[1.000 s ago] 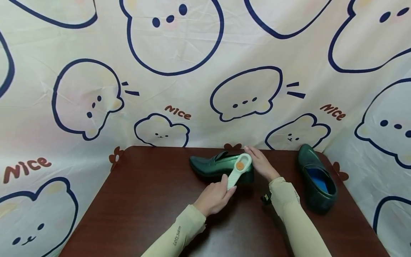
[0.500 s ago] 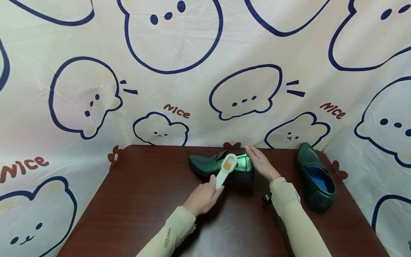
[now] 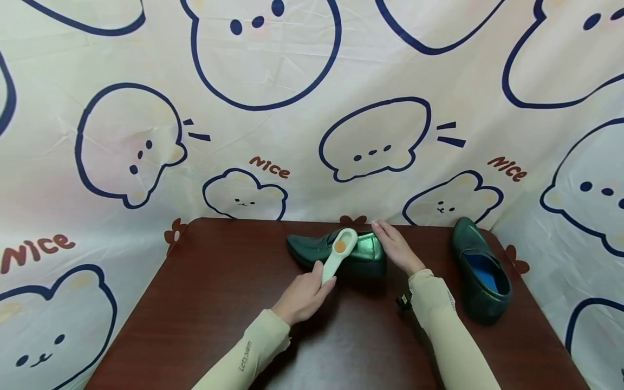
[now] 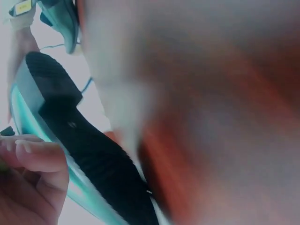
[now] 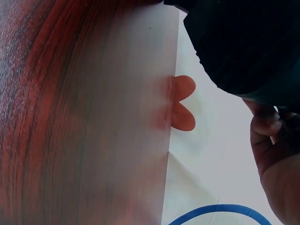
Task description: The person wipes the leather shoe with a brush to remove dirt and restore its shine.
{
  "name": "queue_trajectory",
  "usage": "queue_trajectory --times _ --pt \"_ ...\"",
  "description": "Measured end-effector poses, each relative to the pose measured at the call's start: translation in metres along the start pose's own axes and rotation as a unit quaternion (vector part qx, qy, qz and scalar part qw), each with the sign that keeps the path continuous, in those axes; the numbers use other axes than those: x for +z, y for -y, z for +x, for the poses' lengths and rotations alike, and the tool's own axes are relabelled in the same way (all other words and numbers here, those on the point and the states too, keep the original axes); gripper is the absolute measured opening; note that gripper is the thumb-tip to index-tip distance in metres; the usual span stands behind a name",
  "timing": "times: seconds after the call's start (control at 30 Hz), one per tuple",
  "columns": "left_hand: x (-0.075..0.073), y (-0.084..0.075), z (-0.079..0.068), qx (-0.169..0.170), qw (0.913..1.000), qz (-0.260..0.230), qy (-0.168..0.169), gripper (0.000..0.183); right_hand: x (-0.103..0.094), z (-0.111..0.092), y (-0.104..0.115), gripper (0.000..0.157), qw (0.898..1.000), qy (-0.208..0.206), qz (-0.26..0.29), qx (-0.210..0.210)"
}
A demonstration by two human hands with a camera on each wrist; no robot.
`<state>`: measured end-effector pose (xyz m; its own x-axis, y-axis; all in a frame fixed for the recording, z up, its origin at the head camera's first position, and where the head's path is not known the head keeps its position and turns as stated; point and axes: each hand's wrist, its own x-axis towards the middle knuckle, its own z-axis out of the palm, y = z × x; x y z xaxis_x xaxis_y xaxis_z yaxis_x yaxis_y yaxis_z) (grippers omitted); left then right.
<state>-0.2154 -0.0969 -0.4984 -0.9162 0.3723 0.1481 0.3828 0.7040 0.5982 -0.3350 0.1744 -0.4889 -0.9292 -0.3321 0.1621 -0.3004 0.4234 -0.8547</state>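
Note:
My left hand (image 3: pixel 302 295) grips the handle of a pale green tool (image 3: pixel 333 264) with a rounded head and an orange disc. That head is in front of the near side of a shiny green loafer (image 3: pixel 368 249), its toe to the left. At the loafer's heel, my right hand (image 3: pixel 397 246) holds it; the thumb is hidden in the head view. The loafer's dark ridged sole (image 4: pixel 89 145) faces the left wrist view, apart from the tabletop. In the right wrist view, the right hand (image 5: pixel 276 159) shows beside the dark heel (image 5: pixel 243 51).
A second green loafer (image 3: pixel 480 276) with a blue lining rests at the right side of the brown table (image 3: pixel 205 319). A cloth (image 3: pixel 292 130) printed with cartoon bears hangs behind the table and at both sides.
My left hand has moved left with the tool, its head sliding from the loafer's heel end toward its middle. The right hand and loafer have stayed nearly still.

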Motion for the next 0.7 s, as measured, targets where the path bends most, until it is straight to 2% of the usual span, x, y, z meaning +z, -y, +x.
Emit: queue_trajectory --times 0.17,0.3,0.47,0.7 --pt "0.006 -0.019 0.015 0.029 0.9996 -0.001 -0.004 0.046 -0.003 -0.004 0.022 0.038 1.000 0.000 0.007 -0.011" --pt "0.013 -0.026 0.021 0.041 0.9992 0.003 0.003 0.047 -0.006 -0.010 0.038 0.033 1.000 0.008 0.018 -0.009" --pt "0.019 -0.025 0.024 0.041 0.9991 0.009 0.008 0.046 -0.006 -0.011 0.035 0.033 1.000 0.016 0.013 -0.002" --pt "0.024 -0.017 0.025 0.022 0.9993 0.016 0.024 0.049 -0.005 0.000 0.002 0.047 0.999 0.017 0.017 0.032"
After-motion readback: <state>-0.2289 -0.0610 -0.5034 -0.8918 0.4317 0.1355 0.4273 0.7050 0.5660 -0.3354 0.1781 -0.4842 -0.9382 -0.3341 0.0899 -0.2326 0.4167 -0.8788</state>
